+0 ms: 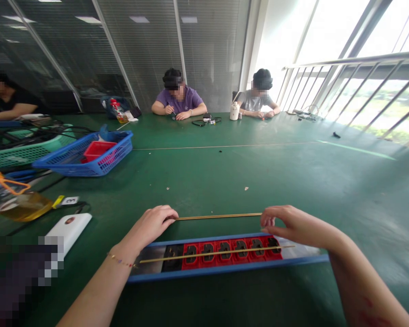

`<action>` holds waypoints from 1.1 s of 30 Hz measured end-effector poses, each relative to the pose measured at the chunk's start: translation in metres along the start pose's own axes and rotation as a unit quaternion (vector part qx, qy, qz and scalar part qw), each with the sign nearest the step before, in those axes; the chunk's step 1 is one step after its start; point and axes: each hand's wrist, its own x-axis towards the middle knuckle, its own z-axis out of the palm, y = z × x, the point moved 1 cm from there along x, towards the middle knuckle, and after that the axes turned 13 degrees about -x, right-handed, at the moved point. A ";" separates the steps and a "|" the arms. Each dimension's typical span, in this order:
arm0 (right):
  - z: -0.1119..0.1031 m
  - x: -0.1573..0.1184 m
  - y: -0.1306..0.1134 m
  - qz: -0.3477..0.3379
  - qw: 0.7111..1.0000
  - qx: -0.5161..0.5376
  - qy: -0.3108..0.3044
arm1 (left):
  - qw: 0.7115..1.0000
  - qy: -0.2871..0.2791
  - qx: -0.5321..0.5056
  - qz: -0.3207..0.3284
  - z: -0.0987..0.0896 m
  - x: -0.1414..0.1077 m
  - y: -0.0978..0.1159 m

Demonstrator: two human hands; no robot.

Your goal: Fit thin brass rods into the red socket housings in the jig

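Two thin wooden sticks [218, 216], close together, lie or hover just above the green table behind a long tray. My left hand [155, 222] pinches their left end between thumb and fingers. At the right end my right hand [286, 221] has its fingers curled round the tips, which are hidden there. The blue-edged tray [225, 271] sits in front of me, below both hands. Inside it stands a row of red holders [197, 262] with black parts [224, 247] in them, and a black block [172, 258] at their left. Another thin stick [150, 261] rests lengthwise across this row.
At left are a blue basket [88, 170] with a red box [98, 150], a green basket [27, 156], a bottle of yellow liquid [27, 206] and a white device [71, 229]. Several people sit across the table, cables and a white cup [234, 111] among them.
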 end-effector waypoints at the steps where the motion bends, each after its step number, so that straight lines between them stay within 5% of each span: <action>1: -0.005 -0.006 -0.006 -0.014 1.000 0.006 -0.012 | 1.000 -0.001 -0.003 -0.003 0.000 0.000 0.000; 9: 0.003 -0.015 -0.045 -0.043 0.991 -0.130 0.003 | 1.000 0.005 0.000 -0.002 0.002 -0.001 -0.001; 22: 0.020 -0.006 -0.061 -0.025 0.973 -0.221 0.058 | 1.000 0.004 -0.002 -0.006 0.002 0.000 -0.001; 33: -0.019 -0.031 -0.012 0.050 0.986 -0.143 0.065 | 1.000 0.015 -0.006 0.011 0.003 0.000 -0.004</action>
